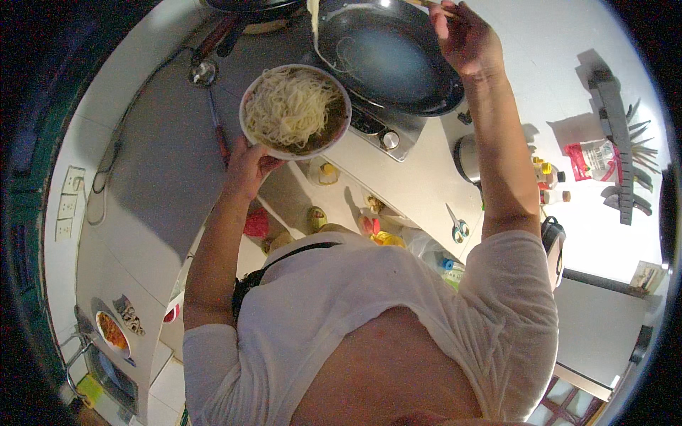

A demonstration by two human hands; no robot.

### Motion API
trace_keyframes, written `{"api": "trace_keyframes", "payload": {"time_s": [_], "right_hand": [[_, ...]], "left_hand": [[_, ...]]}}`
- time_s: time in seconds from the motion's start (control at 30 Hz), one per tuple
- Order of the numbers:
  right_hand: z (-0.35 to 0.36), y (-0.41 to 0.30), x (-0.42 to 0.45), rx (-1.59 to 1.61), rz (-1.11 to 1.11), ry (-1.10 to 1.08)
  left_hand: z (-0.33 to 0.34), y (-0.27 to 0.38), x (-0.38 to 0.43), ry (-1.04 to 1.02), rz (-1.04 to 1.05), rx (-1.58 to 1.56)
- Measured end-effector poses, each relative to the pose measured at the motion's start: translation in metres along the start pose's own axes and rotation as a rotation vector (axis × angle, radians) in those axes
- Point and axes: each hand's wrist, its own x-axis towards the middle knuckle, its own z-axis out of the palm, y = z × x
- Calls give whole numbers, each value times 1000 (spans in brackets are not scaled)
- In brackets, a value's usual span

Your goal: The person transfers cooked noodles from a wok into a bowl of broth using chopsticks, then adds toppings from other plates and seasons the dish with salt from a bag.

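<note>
My left hand [250, 168] grips the near rim of a bowl [242, 120] heaped with pale noodles [290, 109] in brownish broth. Beside the bowl, a dark wok [453, 96] with cloudy liquid [391, 64] sits on a cooker [410, 136] with a round knob. My right hand [471, 40] is above the wok's right side, its fingers closed on what look like wooden chopsticks [421, 2], mostly out of the picture. At the wok's left edge hangs a pale strand [314, 21], its upper end cut off by the frame.
A ladle [204, 73] lies left of the bowl. Scissors [459, 226], a metal pot [469, 160] and several bottles [554, 175] are on the right counter. Knives hang on a wall rack [613, 138]. A plate of food [120, 346] and a sink [112, 378] are at lower left.
</note>
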Motion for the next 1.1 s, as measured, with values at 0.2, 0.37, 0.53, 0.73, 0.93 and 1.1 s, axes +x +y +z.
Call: {"api": "trace_keyframes", "payload": {"time_s": [0.2,0.37,0.53,0.73,0.93,1.1], "right_hand": [[54,3,-32,9,109,177],[59,14,-42,-131,199,190],[67,33,-66,-529,108,-211],[30,25,-88,-976,-213,-328],[17,68,-89,-1535,-557,-619],[20,83,-91,-1462,-546,-592]], "left_hand": [[0,3,-6,-9,50,21],[-1,7,-6,-22,45,64],[-6,4,-2,-30,59,70],[-11,6,-4,12,21,79],[-14,3,-7,9,42,54],[-16,2,-8,43,52,46]]}}
